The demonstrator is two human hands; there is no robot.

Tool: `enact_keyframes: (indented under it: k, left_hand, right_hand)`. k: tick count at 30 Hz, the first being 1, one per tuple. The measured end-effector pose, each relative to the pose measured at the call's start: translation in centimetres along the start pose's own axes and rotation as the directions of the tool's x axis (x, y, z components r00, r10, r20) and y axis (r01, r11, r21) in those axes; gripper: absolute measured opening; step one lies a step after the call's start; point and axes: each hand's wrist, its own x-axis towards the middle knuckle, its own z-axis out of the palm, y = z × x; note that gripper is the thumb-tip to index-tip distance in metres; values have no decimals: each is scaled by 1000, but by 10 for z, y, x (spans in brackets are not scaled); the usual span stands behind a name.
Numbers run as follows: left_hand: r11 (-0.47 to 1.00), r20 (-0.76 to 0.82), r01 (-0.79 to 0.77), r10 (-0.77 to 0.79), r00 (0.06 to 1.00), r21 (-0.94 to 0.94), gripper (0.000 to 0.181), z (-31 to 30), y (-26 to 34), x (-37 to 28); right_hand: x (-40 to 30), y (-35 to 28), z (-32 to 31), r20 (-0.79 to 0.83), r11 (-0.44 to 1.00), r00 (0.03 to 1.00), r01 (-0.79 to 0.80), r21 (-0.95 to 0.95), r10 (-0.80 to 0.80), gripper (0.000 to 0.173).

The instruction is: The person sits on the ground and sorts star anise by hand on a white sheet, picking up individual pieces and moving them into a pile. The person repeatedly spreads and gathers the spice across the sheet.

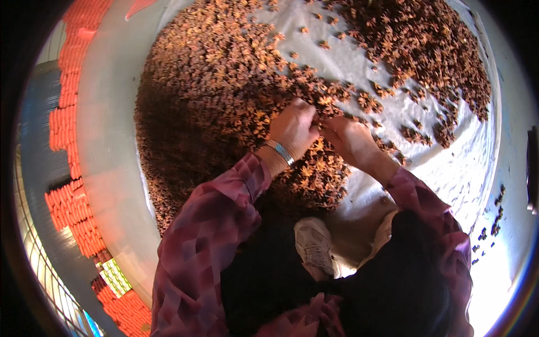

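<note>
A broad heap of dried star anise (202, 84) spreads across a pale sheet (324, 67) on the floor. Over its right-hand part, my left hand (294, 126) and my right hand (351, 139) meet at the fingertips. The fingers of both are curled inward. Small brown bits show where the fingertips come together, but I cannot tell whether they are held or lie behind. A band circles my left wrist. Loose star anise (316, 172) lies just below the hands, partly in sunlight.
A second star anise heap (425, 50) lies at the upper right, with stray pods between. My shoe (313, 244) is beside the near heap. Stacked red bags (76, 206) and a green-and-white patterned pack (115, 278) line the left. Scattered pods (497, 219) lie on the floor at right.
</note>
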Motion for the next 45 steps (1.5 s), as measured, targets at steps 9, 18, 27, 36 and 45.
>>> enact_keyframes:
  k: [9, 18, 27, 36, 45]
  left_hand:
    - [894, 65, -429, 424, 903, 131, 9, -22, 31, -16]
    - [952, 333, -307, 286, 899, 12, 11, -22, 10, -37]
    - [975, 389, -23, 110, 915, -222, 21, -19, 21, -23]
    - [459, 691, 638, -70, 720, -618, 30, -12, 65, -31]
    - [817, 616, 337, 28, 787, -469, 23, -13, 117, -29]
  right_hand:
    - [-37, -31, -41, -183, 975, 958, 216, -56, -222, 8]
    - [-177, 29, -129, 48, 813, 997, -17, -581, 55, 39]
    - [-72, 25, 19, 209, 543, 974, 224, -810, -89, 25]
    - [-99, -29, -30, -156, 984, 986, 22, -179, -50, 42]
    - [-136, -28, -45, -207, 943, 973, 28, -332, -102, 50]
